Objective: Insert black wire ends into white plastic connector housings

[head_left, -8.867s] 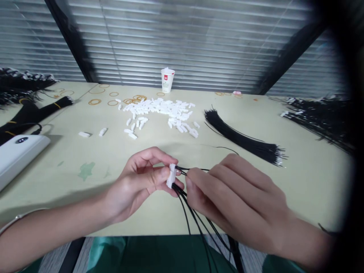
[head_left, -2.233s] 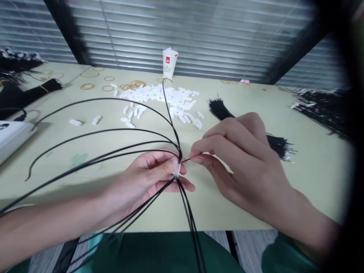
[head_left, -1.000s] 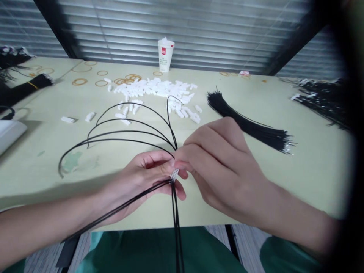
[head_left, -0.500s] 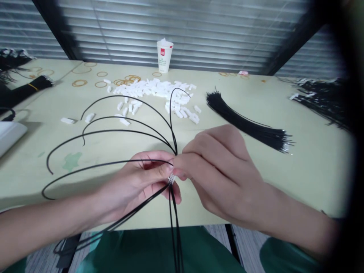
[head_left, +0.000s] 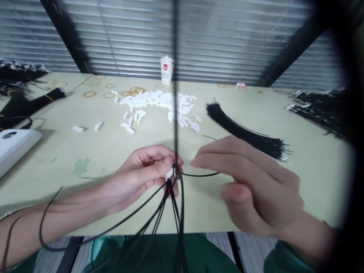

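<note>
The left hand point(head_left: 145, 170) is near the middle of the scene, its thumb and fingers pinching a small white plastic connector point(head_left: 170, 173) held above the near part of the pale yellow-green tabletop point(head_left: 65, 148). Thin black insulated wires point(head_left: 182, 204) come out of the connector; several hang toward the near edge and the dark green clothing point(head_left: 170, 254) on the lap, and one loops left by the left forearm. Another, blurred, rises straight up across the view, passing in front of the right edge of the white paper cup with a red square mark point(head_left: 166, 74) at the far side

The right hand point(head_left: 258, 185) is to the right of the connector, apart from it, its thumb spread well away from the fingers. A single black wire point(head_left: 199, 175) runs right from the connector to behind this hand; whether the hand touches it, I cannot tell

Beyond the hands lies a loose pile of small white plastic connectors point(head_left: 156, 99), with two single white pieces point(head_left: 98, 126) to its left and tan rubber bands point(head_left: 133, 91) at its far left. A thick bundle of straight black wires point(head_left: 241, 131) lies just beyond the right hand, and a white device with rounded corners point(head_left: 17, 148) sits at the left
</note>
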`<state>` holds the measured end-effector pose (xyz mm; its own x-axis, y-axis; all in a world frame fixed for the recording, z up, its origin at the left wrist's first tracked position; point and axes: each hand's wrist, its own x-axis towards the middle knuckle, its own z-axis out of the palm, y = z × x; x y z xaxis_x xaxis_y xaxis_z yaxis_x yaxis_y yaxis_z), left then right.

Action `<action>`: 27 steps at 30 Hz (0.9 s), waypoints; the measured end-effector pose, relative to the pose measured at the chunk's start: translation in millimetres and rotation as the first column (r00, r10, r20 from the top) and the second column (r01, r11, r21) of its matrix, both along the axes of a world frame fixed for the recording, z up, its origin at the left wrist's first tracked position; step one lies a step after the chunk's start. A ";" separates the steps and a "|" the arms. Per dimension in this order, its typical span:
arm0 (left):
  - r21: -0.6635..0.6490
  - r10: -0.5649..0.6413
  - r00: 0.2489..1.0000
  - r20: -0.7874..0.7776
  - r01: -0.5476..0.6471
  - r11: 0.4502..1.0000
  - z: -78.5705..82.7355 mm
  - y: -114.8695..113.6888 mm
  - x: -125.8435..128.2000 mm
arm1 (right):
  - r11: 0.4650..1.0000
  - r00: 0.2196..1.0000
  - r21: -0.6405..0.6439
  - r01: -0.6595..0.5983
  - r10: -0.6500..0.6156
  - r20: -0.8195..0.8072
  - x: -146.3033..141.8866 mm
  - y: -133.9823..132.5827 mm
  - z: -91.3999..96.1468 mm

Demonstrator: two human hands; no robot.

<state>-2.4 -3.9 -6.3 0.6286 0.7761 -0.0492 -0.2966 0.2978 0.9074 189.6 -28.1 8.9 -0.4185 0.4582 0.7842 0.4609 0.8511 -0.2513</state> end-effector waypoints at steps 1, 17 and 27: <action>0.041 0.027 0.999 -0.031 -0.025 0.999 0.8 3.0 -1.2 | 0.997 0.997 -0.078 -0.015 0.009 -0.078 0.8 0.7 -1.0; 0.578 0.416 0.859 -0.298 -0.185 0.795 18.4 17.7 -6.6 | -0.162 0.744 -0.775 -0.611 0.218 -0.632 -15.9 19.5 -16.9; 0.441 0.790 0.613 0.007 -0.711 0.548 17.9 67.9 -45.4 | -0.166 0.723 -0.714 -0.680 0.010 -0.691 -7.2 40.1 -23.2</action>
